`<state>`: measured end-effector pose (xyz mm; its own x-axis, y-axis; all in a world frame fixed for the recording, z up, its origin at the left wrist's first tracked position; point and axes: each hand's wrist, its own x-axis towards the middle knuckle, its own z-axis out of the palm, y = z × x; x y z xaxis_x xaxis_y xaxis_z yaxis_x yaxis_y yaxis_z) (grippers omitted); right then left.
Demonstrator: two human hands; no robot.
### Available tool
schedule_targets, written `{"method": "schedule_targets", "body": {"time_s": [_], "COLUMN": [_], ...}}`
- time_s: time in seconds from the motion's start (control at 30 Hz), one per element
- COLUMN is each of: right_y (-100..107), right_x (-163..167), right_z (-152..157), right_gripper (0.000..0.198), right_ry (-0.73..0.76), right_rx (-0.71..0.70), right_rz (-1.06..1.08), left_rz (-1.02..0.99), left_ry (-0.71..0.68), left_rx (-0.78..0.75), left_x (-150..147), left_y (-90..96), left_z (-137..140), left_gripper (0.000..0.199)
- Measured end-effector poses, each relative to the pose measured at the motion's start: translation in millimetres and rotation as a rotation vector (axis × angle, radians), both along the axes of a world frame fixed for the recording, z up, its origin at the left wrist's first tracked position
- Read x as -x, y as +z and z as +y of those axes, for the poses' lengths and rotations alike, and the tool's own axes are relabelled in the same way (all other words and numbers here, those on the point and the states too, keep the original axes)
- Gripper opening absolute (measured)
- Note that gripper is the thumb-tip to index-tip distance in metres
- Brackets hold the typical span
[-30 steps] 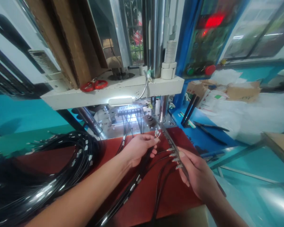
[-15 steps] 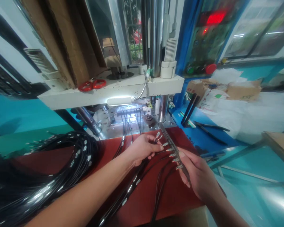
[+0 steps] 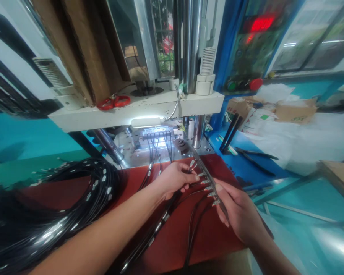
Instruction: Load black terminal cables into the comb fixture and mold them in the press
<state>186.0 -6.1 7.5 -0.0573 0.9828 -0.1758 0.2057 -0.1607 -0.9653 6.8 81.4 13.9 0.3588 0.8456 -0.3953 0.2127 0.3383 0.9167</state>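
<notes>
My right hand (image 3: 237, 204) grips a dark metal bar (image 3: 201, 165) that slants up and away to the left. Along the bar's left edge sits a row of several small metal terminals (image 3: 208, 188) on the ends of black cables (image 3: 190, 229). My left hand (image 3: 176, 178) is closed, thumb and fingers pinching a black cable whose terminal lies against the bar. Another loose terminal (image 3: 192, 163) sticks up beyond the left fingers. Behind the hands, more thin black cables (image 3: 151, 158) run into the lit fixture (image 3: 156, 136) of the press.
A big coil of black cables (image 3: 103, 187) lies left on the red work surface (image 3: 218, 235). Red-handled scissors (image 3: 114, 102) rest on the white press plate (image 3: 151, 110). To the right are black pliers (image 3: 256, 158), a blue shelf (image 3: 240, 145) and a red button (image 3: 256, 84).
The terminal at the left fingertips has moved slightly to meet the bar's edge, in line with the others. Both hands otherwise stay nearly in place; the view shifts a little.
</notes>
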Motion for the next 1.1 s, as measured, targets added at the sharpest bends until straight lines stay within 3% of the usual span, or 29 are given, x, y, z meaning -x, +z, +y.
{"method": "schedule_targets", "body": {"time_s": [0.17,0.5,0.77,0.9,1.1], "right_y": [0,-3,-4,-3,-4], "right_x": [0,1,2,2,-2], "right_z": [0,0,-1,-1,0], "right_gripper": [0.055,0.054,0.050,0.049,0.054], "right_ry": [0.013,0.003,-0.027,-0.012,-0.013], "right_rx": [-0.004,-0.060,-0.021,-0.040,-0.047], "right_rz": [-0.016,-0.142,0.037,0.018,-0.048], "left_rz": [-0.012,-0.049,-0.165,-0.214,-0.186], "left_ry": [0.000,0.032,0.081,0.118,0.157], "left_rx": [0.030,0.059,0.057,0.130,0.088], "left_x": [-3,-9,10,22,15], "left_y": [-2.0,-5.0,1.4,6.8,4.9], "left_z": [1,5,3,3,1], "left_gripper": [0.034,0.021,0.025,0.016,0.016]}}
